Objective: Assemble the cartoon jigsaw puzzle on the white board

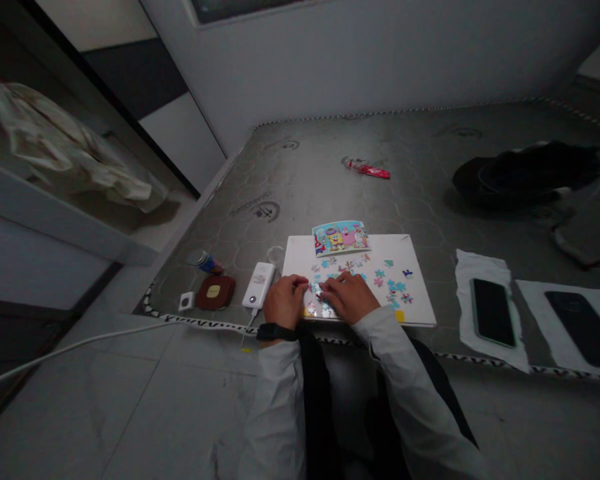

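Note:
My left hand point(286, 301) and my right hand point(347, 297) rest close together on a white board point(415, 300), their fingertips meeting over a cluster of jigsaw pieces point(320, 297). Whether either hand pinches a piece is hidden by the fingers. More loose blue, pink and white pieces point(387, 283) lie scattered to the right of my right hand. Beyond my fingers, a colourful cartoon picture card point(341, 238) overlaps the board's far edge. A black watch point(277, 332) circles my left wrist.
The board lies on a grey mattress point(310, 180). To its left are a white power bank point(259, 285), a brown round pad point(216, 292) and a small can point(205, 262). Two black phones point(493, 312) point(583, 329) lie on white cloths to the right. A dark cloth bundle point(525, 175) sits far right.

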The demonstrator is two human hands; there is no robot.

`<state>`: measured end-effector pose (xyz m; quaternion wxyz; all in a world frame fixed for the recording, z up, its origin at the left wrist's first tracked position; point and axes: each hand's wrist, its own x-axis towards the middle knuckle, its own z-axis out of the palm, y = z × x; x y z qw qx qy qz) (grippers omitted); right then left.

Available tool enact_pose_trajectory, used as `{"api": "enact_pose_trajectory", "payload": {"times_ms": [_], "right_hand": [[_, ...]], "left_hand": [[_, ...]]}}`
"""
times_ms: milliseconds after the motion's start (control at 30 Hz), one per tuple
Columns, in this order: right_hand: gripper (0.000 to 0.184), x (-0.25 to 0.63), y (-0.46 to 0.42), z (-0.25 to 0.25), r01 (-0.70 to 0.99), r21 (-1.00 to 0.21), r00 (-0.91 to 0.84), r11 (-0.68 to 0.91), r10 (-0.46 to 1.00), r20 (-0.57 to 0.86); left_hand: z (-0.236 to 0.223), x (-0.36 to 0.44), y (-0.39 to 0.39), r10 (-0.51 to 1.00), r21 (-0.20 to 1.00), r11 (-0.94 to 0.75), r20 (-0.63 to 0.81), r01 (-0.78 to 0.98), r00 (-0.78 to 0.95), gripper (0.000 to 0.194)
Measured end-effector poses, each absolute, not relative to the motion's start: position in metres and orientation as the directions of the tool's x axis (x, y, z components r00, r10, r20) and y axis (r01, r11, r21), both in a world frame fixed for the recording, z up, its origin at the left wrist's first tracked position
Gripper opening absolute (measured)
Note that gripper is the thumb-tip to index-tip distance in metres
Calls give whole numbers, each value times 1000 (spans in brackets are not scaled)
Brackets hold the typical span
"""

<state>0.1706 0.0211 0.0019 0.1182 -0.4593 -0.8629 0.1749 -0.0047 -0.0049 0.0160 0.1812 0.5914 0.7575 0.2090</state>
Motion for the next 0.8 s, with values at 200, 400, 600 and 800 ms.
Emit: {"api": "enact_pose_trajectory", "payload": {"times_ms": [200, 400, 600, 800], "right_hand": [[24, 170, 21, -2, 762, -387, -554, 519, 832, 24], [24, 170, 21, -2, 771, -388, -546, 505, 838, 6], [23, 170, 20, -3, 770, -379, -551, 514, 834, 12], [25, 170, 20, 0, 778, -371, -547, 506, 837, -6]], "left_hand": [[15, -6, -4, 975, 549, 205, -40, 810, -219, 16], [12, -6, -4, 977, 553, 191, -29, 811, -210, 16], [14, -4, -4, 975, 545, 202, -38, 814, -217, 15], [12, -5, -3, 976, 543, 200, -39, 816, -213, 14]]}}
